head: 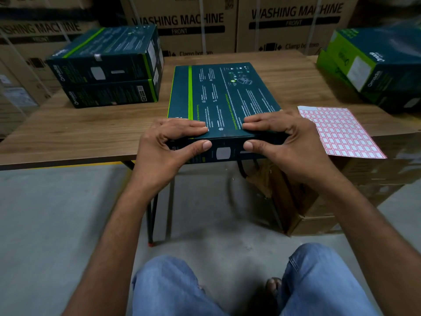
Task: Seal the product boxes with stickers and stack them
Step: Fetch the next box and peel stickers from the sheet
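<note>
Dark teal box (pixel 224 96), lime stripe; sticker sheet (pixel 339 131) red-and-white grid

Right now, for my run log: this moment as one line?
left hand: pinches centre box near edge | right hand: pinches same edge | centre box: on table | sticker sheet: right of box | left stack: two boxes

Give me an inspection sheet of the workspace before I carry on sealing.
Surface: wooden table, bearing boxes and a sheet.
Job's things: centre box lies flat at the near edge; sticker sheet right of it; left stack of two boxes; right stack at the far right.
Clutter: nothing seen.
Hands: left hand and right hand both pinch the centre box's near edge, fingers on top, thumbs on the front face.
Cables: nothing seen for certain.
Surroundings: washing machine cartons behind; concrete floor; brown carton below the table's right side.
</note>
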`<state>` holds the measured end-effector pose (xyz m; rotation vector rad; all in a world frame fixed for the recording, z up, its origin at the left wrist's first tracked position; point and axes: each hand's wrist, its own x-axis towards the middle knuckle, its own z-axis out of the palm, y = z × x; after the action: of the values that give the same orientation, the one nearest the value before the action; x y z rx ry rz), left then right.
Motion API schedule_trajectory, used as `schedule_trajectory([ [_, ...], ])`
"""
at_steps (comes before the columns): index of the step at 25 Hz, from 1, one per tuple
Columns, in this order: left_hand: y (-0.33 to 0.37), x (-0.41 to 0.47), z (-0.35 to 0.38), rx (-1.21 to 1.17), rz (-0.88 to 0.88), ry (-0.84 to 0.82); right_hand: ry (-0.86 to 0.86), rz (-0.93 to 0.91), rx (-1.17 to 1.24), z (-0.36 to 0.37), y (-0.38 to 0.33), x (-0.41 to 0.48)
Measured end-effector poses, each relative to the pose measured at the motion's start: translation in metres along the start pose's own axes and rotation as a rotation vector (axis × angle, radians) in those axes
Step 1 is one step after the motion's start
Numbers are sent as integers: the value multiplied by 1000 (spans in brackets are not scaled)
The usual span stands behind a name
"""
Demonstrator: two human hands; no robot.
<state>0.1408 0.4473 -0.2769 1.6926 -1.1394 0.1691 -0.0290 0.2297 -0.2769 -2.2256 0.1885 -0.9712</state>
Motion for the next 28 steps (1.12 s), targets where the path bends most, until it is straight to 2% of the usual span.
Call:
schedule_trajectory([
  [5, 5, 0, 2, 62, 15, 60, 82, -35, -61, 10, -1, 2],
  [12, 13, 4, -3, 108, -33, -11, -6, -36, -118, 2, -3, 5],
  [19, 12, 3, 8, 251, 77, 67, 56, -53, -192, 13, 2, 7],
  [23, 5, 1, 11, 209, 86, 91, -3, -79, -202, 8, 2, 4],
  [28, 2, -5, 10, 220, 95, 24, 4, -126, -206, 9, 2, -4],
])
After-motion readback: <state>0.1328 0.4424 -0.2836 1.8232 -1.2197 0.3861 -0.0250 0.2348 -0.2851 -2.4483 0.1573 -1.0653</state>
